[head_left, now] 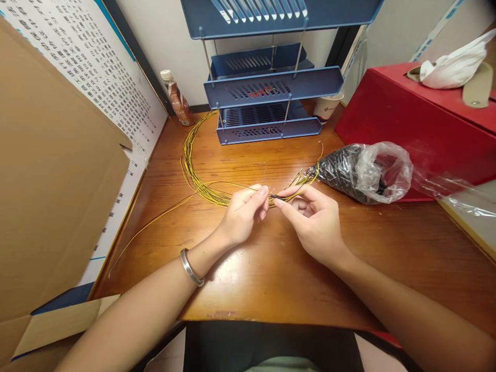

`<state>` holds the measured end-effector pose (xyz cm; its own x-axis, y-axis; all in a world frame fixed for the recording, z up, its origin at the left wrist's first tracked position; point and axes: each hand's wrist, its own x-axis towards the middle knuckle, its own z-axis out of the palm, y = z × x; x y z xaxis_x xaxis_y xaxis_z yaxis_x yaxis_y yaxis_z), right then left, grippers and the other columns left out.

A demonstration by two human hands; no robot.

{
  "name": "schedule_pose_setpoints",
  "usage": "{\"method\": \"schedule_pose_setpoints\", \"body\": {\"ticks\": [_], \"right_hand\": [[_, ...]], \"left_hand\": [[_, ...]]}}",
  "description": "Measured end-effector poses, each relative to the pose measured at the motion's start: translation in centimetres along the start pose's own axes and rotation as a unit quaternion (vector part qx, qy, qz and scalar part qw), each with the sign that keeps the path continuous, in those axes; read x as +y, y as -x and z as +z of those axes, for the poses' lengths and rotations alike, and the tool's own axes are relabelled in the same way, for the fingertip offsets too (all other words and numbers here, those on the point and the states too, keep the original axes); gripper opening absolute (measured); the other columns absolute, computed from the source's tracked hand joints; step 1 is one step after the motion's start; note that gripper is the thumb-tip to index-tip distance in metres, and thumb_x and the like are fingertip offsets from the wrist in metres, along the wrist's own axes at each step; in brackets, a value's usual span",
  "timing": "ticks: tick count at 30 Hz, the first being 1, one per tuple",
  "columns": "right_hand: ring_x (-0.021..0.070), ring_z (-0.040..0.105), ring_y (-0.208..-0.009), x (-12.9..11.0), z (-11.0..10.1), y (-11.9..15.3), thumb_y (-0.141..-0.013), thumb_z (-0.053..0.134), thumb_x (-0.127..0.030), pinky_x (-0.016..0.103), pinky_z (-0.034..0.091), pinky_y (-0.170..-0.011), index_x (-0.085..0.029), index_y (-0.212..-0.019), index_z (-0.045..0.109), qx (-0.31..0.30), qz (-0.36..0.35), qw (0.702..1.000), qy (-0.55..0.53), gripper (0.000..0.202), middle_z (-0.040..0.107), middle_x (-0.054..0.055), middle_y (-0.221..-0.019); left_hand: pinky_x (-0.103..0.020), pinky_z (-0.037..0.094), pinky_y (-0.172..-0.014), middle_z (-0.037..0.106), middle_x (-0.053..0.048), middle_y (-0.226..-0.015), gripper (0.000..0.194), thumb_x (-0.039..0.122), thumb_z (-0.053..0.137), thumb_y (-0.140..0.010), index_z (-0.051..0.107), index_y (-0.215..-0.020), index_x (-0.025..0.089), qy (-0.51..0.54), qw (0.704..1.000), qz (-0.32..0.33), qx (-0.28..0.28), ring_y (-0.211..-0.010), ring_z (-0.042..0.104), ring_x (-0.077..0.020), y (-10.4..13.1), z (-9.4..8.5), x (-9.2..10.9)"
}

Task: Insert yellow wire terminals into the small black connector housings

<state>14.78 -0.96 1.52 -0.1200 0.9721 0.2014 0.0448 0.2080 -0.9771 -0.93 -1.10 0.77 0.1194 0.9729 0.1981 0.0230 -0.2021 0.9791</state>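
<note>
A bundle of thin yellow and black wires (189, 165) curves across the wooden table and runs under both hands. My left hand (246, 212), with a metal bangle on the wrist, is closed with thumb against fingers on a wire from this bundle. Close beside it, my right hand (315, 219) pinches a small dark piece (276, 196) on the wire between thumb and forefinger; its exact kind is too small to tell. The wire ends (304, 178) fan out just beyond my right hand, near a clear plastic bag of black items (344, 168).
A blue tiered file rack (271, 88) stands at the back, with a drink bottle (178, 101) to its left and a paper cup (327, 106) to its right. A red tissue box (418, 119) is at right. Cardboard (54, 155) borders the left side.
</note>
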Motion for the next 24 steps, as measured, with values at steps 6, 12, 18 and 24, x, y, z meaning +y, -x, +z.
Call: {"method": "schedule_pose_setpoints", "body": {"ticks": [6,12,18,24], "right_hand": [[0.0073,0.044,-0.050,0.0,-0.1,0.0,-0.078,0.075,-0.029,0.022,0.028,-0.041,-0.017,-0.083,0.067,0.014,-0.003,1.000,-0.010,0.015,0.064,0.002,-0.076],[0.0097,0.052,-0.055,0.3,-0.1,-0.1,-0.077,0.076,-0.028,0.023,0.032,-0.043,-0.016,-0.085,0.067,0.003,0.009,1.000,-0.018,0.016,0.067,0.005,-0.083],[0.0072,0.039,-0.046,0.4,-0.5,-0.5,-0.079,0.073,-0.031,0.023,0.030,-0.042,-0.016,-0.104,0.070,-0.044,0.015,0.999,0.019,0.029,0.061,-0.001,-0.069],[0.0208,0.065,-0.081,1.1,-2.4,-2.0,-0.085,0.058,-0.024,0.036,0.052,-0.068,-0.015,-0.121,0.069,-0.114,-0.110,0.919,0.361,0.039,0.066,0.013,-0.126]], "left_hand": [[-0.030,0.040,-0.062,0.048,0.000,-0.057,0.055,0.052,0.050,-0.101,0.051,-0.057,0.018,-0.050,0.998,0.035,0.025,-0.057,0.048,-0.0129,0.0,-0.1,-0.2],[-0.027,0.041,-0.060,0.053,0.002,-0.062,0.043,0.052,0.056,-0.099,0.062,-0.074,0.017,-0.030,0.999,0.031,-0.015,-0.058,0.050,-0.0115,0.0,0.1,-0.4],[-0.026,0.041,-0.060,0.055,0.000,-0.064,0.045,0.051,0.055,-0.099,0.058,-0.069,0.017,-0.032,0.999,0.026,0.001,-0.059,0.051,-0.0113,0.0,0.0,-0.5],[-0.027,0.040,-0.059,0.054,0.002,-0.060,0.043,0.050,0.058,-0.097,0.059,-0.070,0.018,-0.022,0.999,0.012,0.040,-0.057,0.050,-0.0113,-0.2,-0.1,-0.6]]}}
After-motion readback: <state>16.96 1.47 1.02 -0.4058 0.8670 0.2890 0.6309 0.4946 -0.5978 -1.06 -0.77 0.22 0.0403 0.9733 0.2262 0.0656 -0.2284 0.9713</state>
